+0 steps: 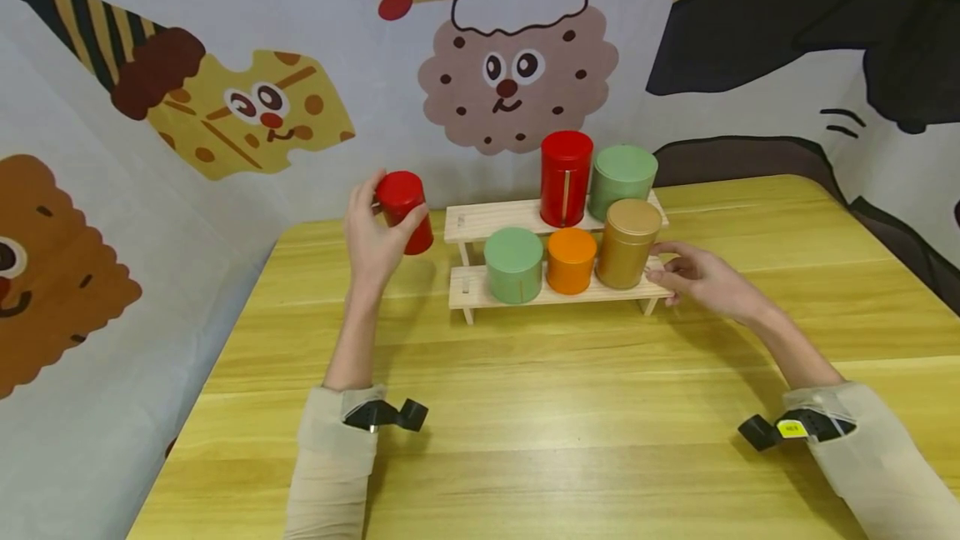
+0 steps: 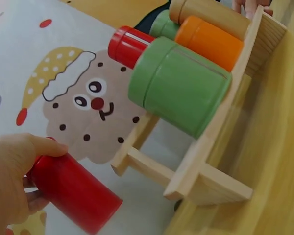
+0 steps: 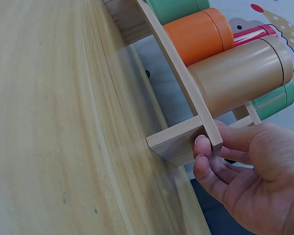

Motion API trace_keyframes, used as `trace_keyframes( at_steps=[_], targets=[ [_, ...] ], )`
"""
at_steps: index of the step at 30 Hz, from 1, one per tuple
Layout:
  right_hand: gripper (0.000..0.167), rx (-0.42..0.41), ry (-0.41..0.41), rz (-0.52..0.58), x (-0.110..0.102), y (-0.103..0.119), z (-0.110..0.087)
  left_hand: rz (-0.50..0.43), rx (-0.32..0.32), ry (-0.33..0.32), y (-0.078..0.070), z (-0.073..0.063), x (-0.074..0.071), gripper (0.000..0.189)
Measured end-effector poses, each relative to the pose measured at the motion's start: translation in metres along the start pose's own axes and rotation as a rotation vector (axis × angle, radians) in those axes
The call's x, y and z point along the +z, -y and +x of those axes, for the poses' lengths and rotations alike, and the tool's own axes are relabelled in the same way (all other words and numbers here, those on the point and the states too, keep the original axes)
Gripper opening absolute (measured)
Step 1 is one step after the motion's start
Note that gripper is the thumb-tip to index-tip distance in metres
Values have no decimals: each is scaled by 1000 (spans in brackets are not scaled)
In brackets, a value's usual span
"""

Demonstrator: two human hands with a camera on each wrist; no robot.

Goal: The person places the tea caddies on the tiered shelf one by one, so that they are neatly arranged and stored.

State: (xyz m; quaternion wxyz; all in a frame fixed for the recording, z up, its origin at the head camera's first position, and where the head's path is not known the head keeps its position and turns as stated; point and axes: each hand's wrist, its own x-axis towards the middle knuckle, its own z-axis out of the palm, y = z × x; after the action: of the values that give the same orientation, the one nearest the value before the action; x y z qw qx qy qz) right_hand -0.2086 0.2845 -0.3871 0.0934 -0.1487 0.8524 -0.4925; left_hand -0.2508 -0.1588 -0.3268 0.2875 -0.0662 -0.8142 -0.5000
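Note:
In the head view my left hand (image 1: pixel 372 242) grips a red canister (image 1: pixel 405 211) near its top, left of a two-step wooden rack (image 1: pixel 495 219). The canister is slightly tilted and seems held above the table. My right hand (image 3: pixel 257 169) pinches the right end of the rack's lower shelf (image 3: pixel 206 117), thumb on top and fingers curled underneath. Beside that hand a gold canister (image 1: pixel 628 244) stands on the lower step, with a short orange canister (image 1: pixel 572 261) and a green canister (image 1: pixel 513 265) to its left. A tall red canister (image 1: pixel 566 177) and another green one (image 1: pixel 622 182) stand on the upper step.
The rack stands toward the back of the wooden table (image 1: pixel 525 423). Behind it hangs a white cloth (image 1: pixel 360 7) printed with cartoon figures. Black wrist cameras are strapped on both sleeves (image 1: pixel 333 457).

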Motion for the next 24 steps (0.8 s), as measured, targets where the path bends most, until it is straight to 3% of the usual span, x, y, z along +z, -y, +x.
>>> trace_keyframes(
  at_steps=[8, 15, 19, 24],
  targets=[
    [50, -2, -1, -3, 0, -1, 0, -26, 49, -54, -13, 3, 3, 66],
    [51, 3, -2, -8, 0, 1, 0, -76, 134, -91, -26, 3, 9, 63],
    [50, 3, -4, -12, 0, 1, 0, -105, 170, -87, -34, 2, 14, 62],
    [50, 5, -3, -13, 0, 1, 0, -131, 168, -58, -42, 1, 25, 62]
  ],
)
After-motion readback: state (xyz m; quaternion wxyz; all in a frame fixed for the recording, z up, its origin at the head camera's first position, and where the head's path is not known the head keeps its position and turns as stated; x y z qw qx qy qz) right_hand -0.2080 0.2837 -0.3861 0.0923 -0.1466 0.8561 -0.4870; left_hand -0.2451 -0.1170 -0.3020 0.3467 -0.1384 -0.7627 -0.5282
